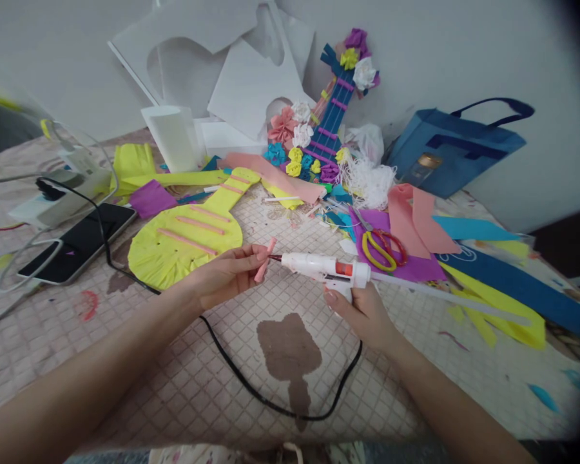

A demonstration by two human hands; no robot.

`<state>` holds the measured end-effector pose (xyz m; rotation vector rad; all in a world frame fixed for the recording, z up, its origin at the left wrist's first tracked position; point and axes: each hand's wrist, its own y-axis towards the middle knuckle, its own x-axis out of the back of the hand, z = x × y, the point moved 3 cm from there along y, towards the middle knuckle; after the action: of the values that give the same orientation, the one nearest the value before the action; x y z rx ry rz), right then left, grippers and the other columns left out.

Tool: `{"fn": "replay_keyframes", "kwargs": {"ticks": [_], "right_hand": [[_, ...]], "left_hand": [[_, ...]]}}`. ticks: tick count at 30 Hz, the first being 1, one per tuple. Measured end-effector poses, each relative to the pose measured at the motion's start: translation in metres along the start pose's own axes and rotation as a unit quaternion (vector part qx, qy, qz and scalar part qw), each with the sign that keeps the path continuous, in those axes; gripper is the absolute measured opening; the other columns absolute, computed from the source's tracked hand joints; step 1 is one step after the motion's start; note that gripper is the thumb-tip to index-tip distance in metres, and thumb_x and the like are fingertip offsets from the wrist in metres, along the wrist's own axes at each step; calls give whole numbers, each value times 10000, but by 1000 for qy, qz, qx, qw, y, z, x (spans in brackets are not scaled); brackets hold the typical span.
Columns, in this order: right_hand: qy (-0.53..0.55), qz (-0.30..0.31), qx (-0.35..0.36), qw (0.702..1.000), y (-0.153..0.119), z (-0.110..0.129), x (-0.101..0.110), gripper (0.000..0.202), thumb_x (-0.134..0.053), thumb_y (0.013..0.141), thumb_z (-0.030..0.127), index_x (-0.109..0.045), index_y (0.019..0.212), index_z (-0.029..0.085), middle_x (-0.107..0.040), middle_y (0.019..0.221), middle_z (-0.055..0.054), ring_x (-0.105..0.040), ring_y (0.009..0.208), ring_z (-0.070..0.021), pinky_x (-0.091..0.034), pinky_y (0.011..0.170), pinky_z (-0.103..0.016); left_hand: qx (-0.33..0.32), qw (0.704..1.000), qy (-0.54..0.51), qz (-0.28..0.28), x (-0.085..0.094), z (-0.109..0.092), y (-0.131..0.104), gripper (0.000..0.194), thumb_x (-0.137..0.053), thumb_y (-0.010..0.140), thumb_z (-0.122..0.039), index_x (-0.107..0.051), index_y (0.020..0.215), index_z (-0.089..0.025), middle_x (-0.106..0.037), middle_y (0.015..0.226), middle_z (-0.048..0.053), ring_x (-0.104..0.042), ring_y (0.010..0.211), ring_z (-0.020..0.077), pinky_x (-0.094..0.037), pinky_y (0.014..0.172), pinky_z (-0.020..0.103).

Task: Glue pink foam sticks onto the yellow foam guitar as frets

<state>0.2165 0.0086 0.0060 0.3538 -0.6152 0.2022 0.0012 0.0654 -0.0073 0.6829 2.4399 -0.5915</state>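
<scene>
Between the fingertips of my left hand (234,274) is a thin pink paper-wrapped stick (271,246), pinched near its middle. My right hand (360,312) is wrapped round the handle of a white hot glue gun (312,263). The gun's dark nozzle points left and meets or nearly meets the pink stick; I cannot tell if they touch. A long clear glue stick (444,293) runs out of the gun's back. Just beyond my left hand lies a yellow paper-covered guitar shape (186,241) with several pink strips across its body and neck.
A blue-necked guitar decorated with paper flowers (331,122) leans on the wall. Scissors (379,248) rest on purple paper at the right, near a blue bag (454,148). A phone (80,241) and a power strip (60,196) lie left. The gun's black cord (270,407) loops in front.
</scene>
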Motion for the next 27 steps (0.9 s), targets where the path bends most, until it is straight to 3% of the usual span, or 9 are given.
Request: {"fn": "replay_keyframes", "kwargs": {"ticks": [6, 13, 21, 24, 27], "right_hand": [[-2, -15, -27, 1000, -2, -4, 2, 327, -442, 900, 417, -473, 655, 202, -444, 579, 13, -401, 537, -133, -321, 501, -254], [0, -40, -37, 998, -1, -3, 4, 355, -429, 902, 433, -493, 642, 199, -463, 586, 9, -428, 555, -138, -344, 531, -265], [90, -5, -54, 994, -2, -8, -3, 353, -464, 883, 458, -516, 673, 179, -469, 585, 15, -410, 531, -115, -329, 488, -240], [168, 1, -97, 981, -2, -16, -7, 405, -447, 895, 466, -508, 629, 167, -474, 547, 15, -406, 484, -95, -303, 453, -228], [238, -20, -142, 961, -1, -22, -10, 390, -442, 899, 473, -504, 661, 170, -466, 539, 25, -393, 439, -81, -289, 416, -218]], "left_hand": [[2, 1000, 9, 3, 1, 2, 0, 112, -694, 768, -193, -614, 779, -115, -543, 629, -16, -480, 535, 47, -410, 559, 160], [8, 1000, 11, 0, 1, 2, 0, 117, -704, 758, -190, -623, 797, -117, -543, 639, -16, -490, 537, 50, -417, 570, 172], [-2, 1000, 25, 11, 6, 1, 2, 114, -688, 778, -207, -613, 792, -122, -542, 624, -20, -488, 537, 46, -403, 553, 157], [-25, 996, 83, 0, 8, -14, 4, 119, -688, 772, -221, -613, 755, -131, -547, 595, -20, -485, 527, 54, -395, 535, 164], [-94, 970, 221, -30, 16, -50, 10, 95, -705, 739, -199, -627, 732, -145, -565, 585, -18, -491, 529, 68, -392, 535, 180]]}}
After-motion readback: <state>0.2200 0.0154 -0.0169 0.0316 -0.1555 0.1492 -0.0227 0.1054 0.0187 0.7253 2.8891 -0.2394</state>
